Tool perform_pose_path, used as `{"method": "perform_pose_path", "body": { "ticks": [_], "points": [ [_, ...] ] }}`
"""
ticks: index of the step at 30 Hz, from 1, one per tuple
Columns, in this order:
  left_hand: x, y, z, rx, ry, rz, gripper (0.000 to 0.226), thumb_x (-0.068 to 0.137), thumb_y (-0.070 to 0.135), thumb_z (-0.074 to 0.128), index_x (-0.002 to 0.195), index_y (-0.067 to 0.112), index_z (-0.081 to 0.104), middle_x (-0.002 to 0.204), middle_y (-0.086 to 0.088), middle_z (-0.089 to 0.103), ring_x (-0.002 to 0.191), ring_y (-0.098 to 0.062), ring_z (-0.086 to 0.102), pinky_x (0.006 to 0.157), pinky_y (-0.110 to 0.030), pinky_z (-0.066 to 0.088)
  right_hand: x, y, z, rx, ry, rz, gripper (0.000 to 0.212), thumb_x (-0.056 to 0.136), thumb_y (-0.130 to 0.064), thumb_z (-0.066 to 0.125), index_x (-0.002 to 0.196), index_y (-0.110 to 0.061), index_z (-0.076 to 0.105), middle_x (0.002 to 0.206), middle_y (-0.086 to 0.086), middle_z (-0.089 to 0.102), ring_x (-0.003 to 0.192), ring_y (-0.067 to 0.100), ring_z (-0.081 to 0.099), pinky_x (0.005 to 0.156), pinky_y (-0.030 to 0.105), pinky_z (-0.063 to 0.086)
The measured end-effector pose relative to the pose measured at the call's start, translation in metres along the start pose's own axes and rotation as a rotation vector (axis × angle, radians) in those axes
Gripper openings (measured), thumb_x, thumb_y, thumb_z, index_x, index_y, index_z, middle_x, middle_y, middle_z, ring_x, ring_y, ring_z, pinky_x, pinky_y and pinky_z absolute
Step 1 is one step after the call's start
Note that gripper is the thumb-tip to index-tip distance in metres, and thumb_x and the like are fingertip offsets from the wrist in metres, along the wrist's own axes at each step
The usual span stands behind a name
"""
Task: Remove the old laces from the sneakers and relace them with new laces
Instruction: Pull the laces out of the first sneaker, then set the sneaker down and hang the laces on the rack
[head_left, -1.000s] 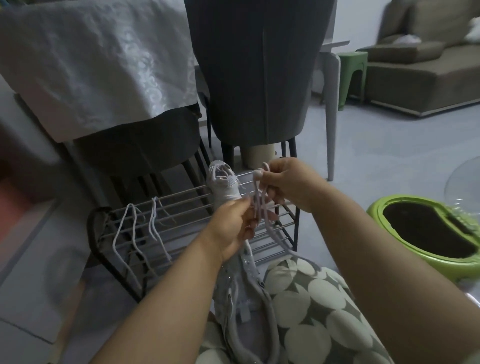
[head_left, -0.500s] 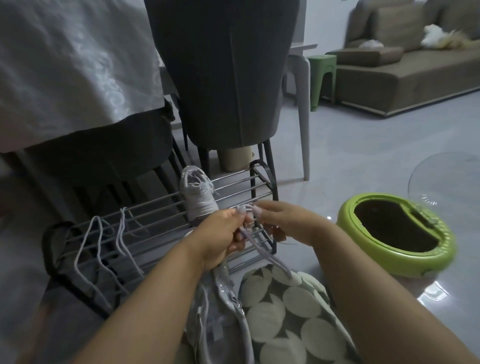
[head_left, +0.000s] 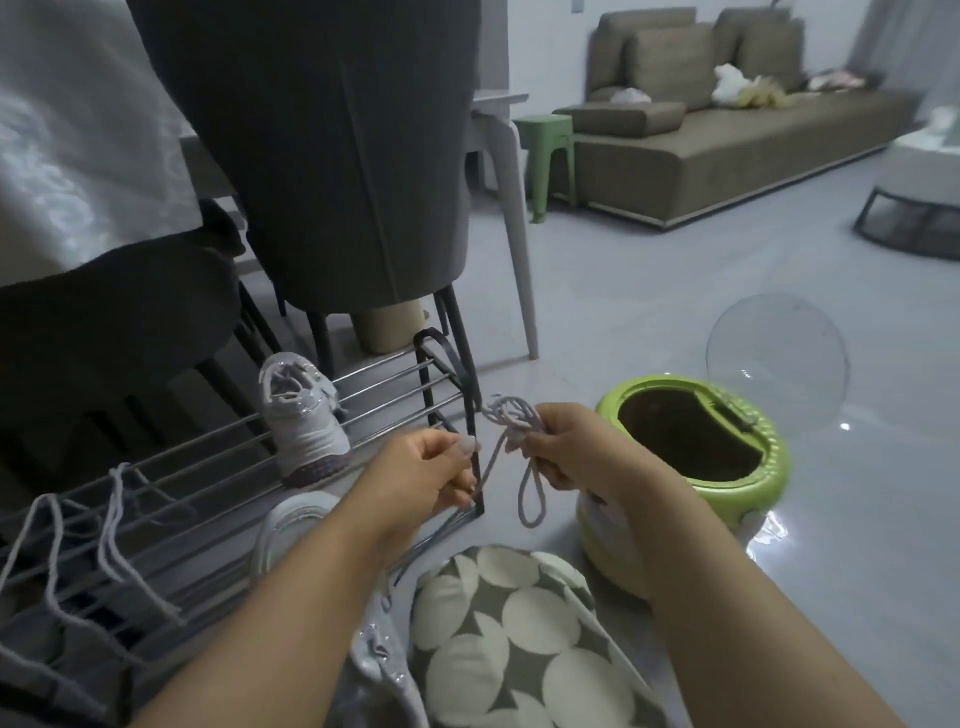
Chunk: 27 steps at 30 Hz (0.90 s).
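1. On the wire shoe rack (head_left: 363, 387), loose laces (head_left: 111, 525) hang at left beside one sneaker (head_left: 301, 421).
2. The left hand (head_left: 426, 475) pinches the bunched lace (head_left: 511, 431).
3. The right hand's (head_left: 569, 452) grip holds its loops.

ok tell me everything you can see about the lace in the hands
The lace is a pale lilac-grey cord, soft and woven-looking, gathered into a loose bundle of loops. The right hand grips the bundle, with tangled coils sticking up above the fingers and one long loop hanging below. The left hand pinches a strand running to the bundle. It is held in the air above the floor, beside the end of the metal shoe rack, threaded through no shoe.
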<state>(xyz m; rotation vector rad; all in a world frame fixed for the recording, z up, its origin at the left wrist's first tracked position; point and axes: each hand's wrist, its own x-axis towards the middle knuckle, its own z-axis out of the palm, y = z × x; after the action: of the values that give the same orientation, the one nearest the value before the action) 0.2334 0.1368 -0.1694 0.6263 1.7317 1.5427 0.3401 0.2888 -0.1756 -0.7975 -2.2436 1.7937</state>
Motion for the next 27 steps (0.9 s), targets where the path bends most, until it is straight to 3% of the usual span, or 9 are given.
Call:
{"method": "perform_pose_path", "body": {
  "ticks": [5, 10, 12, 16, 18, 20, 25, 27],
  "points": [
    [0.003, -0.003, 0.015, 0.017, -0.041, -0.017, 0.015, 0.096, 0.011, 0.053, 0.096, 0.002, 0.065, 0.065, -0.003, 0.057, 0.055, -0.010, 0.055, 0.052, -0.021, 0.050, 0.006, 0.007, -0.062, -0.024, 0.407, -0.055, 0.025, 0.094, -0.007, 0.051, 0.071, -0.011, 0.058, 0.048, 0.000, 0.041, 0.038, 0.012, 0.038, 0.041, 0.022, 0.031],
    [-0.002, -0.006, 0.016, 0.034, -0.029, -0.047, 0.017, 0.095, 0.012, 0.054, 0.095, -0.001, 0.065, 0.066, -0.006, 0.057, 0.052, -0.012, 0.055, 0.046, -0.021, 0.050, 0.024, 0.026, -0.124, -0.195, 0.631, -0.006, 0.017, 0.093, -0.014, 0.051, 0.084, -0.007, 0.064, 0.063, 0.002, 0.053, 0.068, 0.026, 0.056, 0.072, 0.043, 0.050],
    [-0.004, -0.006, 0.013, 0.026, -0.003, -0.051, 0.016, 0.096, 0.010, 0.053, 0.094, -0.001, 0.064, 0.065, -0.007, 0.056, 0.053, -0.014, 0.053, 0.045, -0.021, 0.050, 0.036, 0.040, -0.140, -0.263, 0.695, 0.081, 0.018, 0.093, -0.015, 0.051, 0.092, -0.003, 0.064, 0.067, 0.002, 0.055, 0.077, 0.027, 0.056, 0.078, 0.041, 0.049],
    [-0.008, -0.007, 0.007, 0.015, 0.043, -0.042, 0.016, 0.096, 0.008, 0.052, 0.092, -0.001, 0.065, 0.064, -0.006, 0.055, 0.053, -0.014, 0.051, 0.044, -0.021, 0.049, 0.050, 0.070, -0.153, -0.414, 0.646, 0.366, 0.024, 0.089, -0.008, 0.053, 0.111, 0.001, 0.056, 0.099, 0.016, 0.061, 0.081, 0.027, 0.053, 0.075, 0.034, 0.050],
    [-0.010, -0.008, 0.004, 0.019, 0.051, -0.042, 0.016, 0.096, 0.007, 0.052, 0.091, -0.001, 0.065, 0.064, -0.006, 0.055, 0.053, -0.014, 0.051, 0.044, -0.021, 0.049, 0.047, 0.080, -0.148, -0.461, 0.572, 0.442, 0.029, 0.090, -0.008, 0.056, 0.116, 0.003, 0.051, 0.092, 0.015, 0.057, 0.073, 0.025, 0.051, 0.066, 0.030, 0.047],
    [-0.010, -0.009, 0.001, 0.030, 0.057, -0.044, 0.017, 0.096, 0.008, 0.052, 0.091, -0.001, 0.065, 0.065, -0.006, 0.056, 0.054, -0.014, 0.052, 0.046, -0.022, 0.049, 0.043, 0.084, -0.142, -0.575, 0.561, 0.469, 0.032, 0.093, -0.017, 0.055, 0.117, 0.004, 0.051, 0.086, 0.014, 0.058, 0.077, 0.028, 0.056, 0.066, 0.033, 0.045],
    [-0.012, -0.011, -0.003, 0.020, 0.072, -0.042, 0.016, 0.096, 0.008, 0.052, 0.092, 0.001, 0.066, 0.066, -0.006, 0.055, 0.053, -0.013, 0.052, 0.045, -0.022, 0.049, 0.045, 0.090, -0.131, -0.595, 0.539, 0.384, 0.039, 0.094, -0.013, 0.053, 0.131, -0.004, 0.049, 0.116, 0.016, 0.062, 0.100, 0.032, 0.062, 0.080, 0.037, 0.051],
    [-0.014, -0.011, -0.005, 0.020, 0.083, -0.034, 0.016, 0.096, 0.008, 0.052, 0.091, 0.001, 0.066, 0.065, -0.005, 0.056, 0.053, -0.013, 0.052, 0.045, -0.022, 0.049, 0.048, 0.090, -0.125, -0.594, 0.504, 0.354, 0.028, 0.093, -0.011, 0.053, 0.119, -0.004, 0.060, 0.105, 0.016, 0.066, 0.094, 0.033, 0.064, 0.077, 0.039, 0.054]
  ]
}}
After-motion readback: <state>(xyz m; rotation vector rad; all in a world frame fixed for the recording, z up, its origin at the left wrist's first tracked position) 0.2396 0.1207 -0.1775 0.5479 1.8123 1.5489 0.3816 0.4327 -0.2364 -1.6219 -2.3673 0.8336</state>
